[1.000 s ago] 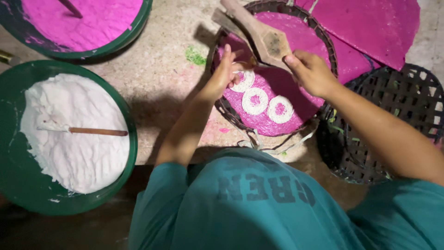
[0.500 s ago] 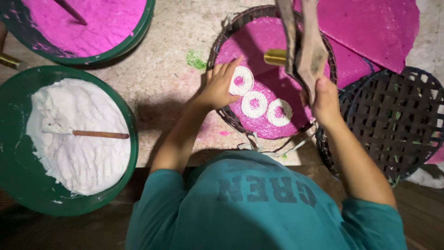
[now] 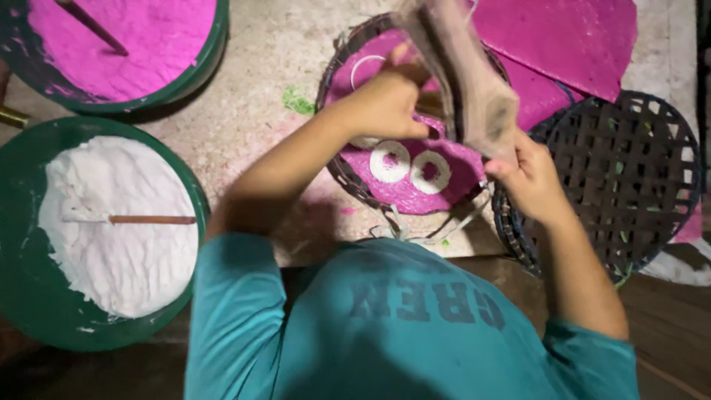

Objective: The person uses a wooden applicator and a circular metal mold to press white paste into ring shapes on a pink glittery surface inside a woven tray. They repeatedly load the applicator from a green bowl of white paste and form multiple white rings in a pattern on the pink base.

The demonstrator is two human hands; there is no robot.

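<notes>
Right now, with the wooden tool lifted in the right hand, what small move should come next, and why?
Probably lower the wooden tool back toward the pink sheet on the woven tray. The right hand holds it raised above two white rings, and the left hand rests just beside them.
</notes>
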